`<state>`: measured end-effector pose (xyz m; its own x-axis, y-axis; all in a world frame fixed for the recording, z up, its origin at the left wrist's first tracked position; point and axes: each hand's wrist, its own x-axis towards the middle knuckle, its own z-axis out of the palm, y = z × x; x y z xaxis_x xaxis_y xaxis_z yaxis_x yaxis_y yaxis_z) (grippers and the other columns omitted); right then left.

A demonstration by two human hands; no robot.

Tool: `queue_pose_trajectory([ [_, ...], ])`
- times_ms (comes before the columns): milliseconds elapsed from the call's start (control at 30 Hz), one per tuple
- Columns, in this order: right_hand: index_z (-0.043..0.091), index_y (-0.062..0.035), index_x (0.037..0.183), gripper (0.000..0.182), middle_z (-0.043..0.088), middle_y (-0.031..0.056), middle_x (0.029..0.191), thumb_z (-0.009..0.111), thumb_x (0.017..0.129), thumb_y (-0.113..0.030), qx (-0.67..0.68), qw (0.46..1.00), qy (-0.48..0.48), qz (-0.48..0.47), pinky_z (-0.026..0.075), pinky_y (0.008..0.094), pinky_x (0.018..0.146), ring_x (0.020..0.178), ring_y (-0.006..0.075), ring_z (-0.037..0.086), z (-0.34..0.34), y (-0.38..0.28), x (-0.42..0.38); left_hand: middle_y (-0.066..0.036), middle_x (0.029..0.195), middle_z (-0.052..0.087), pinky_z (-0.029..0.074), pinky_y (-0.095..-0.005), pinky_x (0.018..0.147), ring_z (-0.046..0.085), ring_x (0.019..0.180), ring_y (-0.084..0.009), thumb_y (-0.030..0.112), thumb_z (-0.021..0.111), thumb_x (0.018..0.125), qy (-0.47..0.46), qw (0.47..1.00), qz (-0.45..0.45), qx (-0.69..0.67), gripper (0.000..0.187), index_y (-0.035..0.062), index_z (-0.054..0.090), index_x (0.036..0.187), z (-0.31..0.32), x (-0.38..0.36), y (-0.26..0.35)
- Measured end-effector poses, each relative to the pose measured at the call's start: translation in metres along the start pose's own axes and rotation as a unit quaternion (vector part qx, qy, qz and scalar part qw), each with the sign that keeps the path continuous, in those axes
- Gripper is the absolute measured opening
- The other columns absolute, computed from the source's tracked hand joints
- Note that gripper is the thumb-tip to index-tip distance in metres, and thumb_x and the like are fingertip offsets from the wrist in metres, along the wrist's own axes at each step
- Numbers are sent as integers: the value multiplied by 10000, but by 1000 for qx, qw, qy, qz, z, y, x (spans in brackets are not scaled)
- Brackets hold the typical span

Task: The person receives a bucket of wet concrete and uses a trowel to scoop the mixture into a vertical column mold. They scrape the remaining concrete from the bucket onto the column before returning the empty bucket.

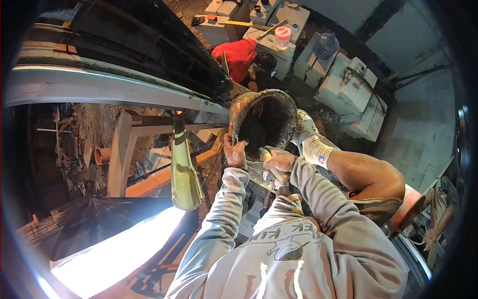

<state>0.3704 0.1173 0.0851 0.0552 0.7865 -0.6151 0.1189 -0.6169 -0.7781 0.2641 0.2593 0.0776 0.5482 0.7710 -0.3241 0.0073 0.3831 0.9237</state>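
Observation:
A dirty round bucket is tilted in front of me, its dark mouth facing me and its inside too dim to make out. My left hand grips the bucket's near left rim, thumb at the edge. At the lower right of the mouth, my right hand is closed around a handle-like object whose far end is lost in the bucket's shadow. Grey, wet-looking material coats the rim. Beside the bucket on the right is my foot in a stained sock, with the knee bent.
Below, a person in a red top bends beside white blocks. A pink-lidded tub and a clear water bottle stand on blocks. A metal beam runs left; another person is at far right.

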Motion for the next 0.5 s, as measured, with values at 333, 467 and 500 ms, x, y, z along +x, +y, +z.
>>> queue_pose_trajectory([
  [333, 452, -71, 1092, 505, 502, 34, 761, 639, 635, -174, 445, 891, -89, 16, 468, 282, 483, 603, 134, 516, -19, -21, -69, -55, 1071, 549, 395, -272, 863, 524, 941, -180, 38, 562, 595, 36, 999, -11, -34, 544, 3, 507, 1135, -34, -18, -4],
  [467, 443, -62, 1126, 540, 497, 47, 780, 624, 630, -174, 465, 880, -96, 24, 480, 290, 495, 614, 149, 518, -15, -26, -101, -19, 950, 557, 423, -257, 742, 518, 846, -156, -11, 573, 581, 121, 992, 2, -32, 490, 20, 532, 1068, -48, -34, -4],
  [500, 431, -56, 1147, 557, 501, 59, 781, 617, 635, -170, 459, 883, -95, 30, 480, 294, 492, 581, 162, 525, -12, -18, -105, -7, 906, 555, 423, -249, 706, 515, 810, -147, -28, 572, 579, 158, 987, -28, 27, 460, 25, 539, 1034, -54, -40, -1],
])
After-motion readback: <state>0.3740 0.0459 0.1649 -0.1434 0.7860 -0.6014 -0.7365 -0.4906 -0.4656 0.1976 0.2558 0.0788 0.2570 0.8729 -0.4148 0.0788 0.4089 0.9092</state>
